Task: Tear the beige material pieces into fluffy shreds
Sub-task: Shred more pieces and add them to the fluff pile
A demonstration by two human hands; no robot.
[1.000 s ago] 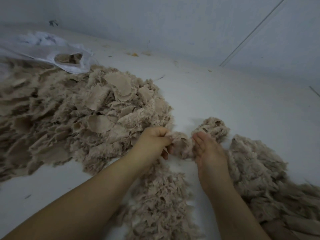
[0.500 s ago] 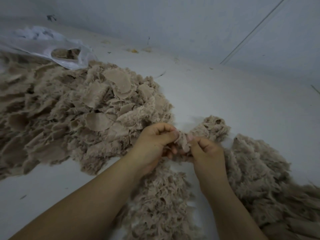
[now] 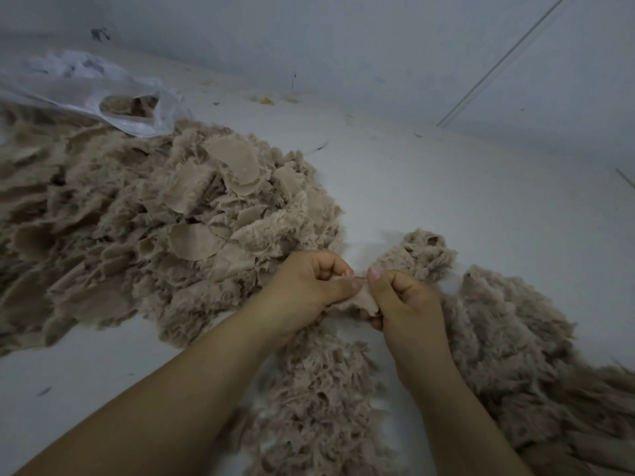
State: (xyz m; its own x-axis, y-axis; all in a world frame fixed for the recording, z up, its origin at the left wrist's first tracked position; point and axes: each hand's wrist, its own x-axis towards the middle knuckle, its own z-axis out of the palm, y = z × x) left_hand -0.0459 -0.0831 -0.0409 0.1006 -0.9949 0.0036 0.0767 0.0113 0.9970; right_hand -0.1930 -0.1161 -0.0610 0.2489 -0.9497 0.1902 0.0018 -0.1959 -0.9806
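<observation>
A small beige material piece is pinched between both hands at the centre of the view. My left hand grips its left edge with thumb and curled fingers. My right hand grips its right edge, thumb tip up. A big heap of beige pieces spreads to the left, some flat and smooth, most frayed. Fluffy shreds pile up on the right, and more shreds lie below the hands between my forearms.
A white plastic bag with beige pieces showing through a hole lies at the back left. The white floor runs to a pale wall behind. Small scraps dot the floor near the wall.
My right hand went from lying flat with fingers straight to pinching the piece. Both hands have drawn close together and lifted the piece slightly, thumbs now nearly touching.
</observation>
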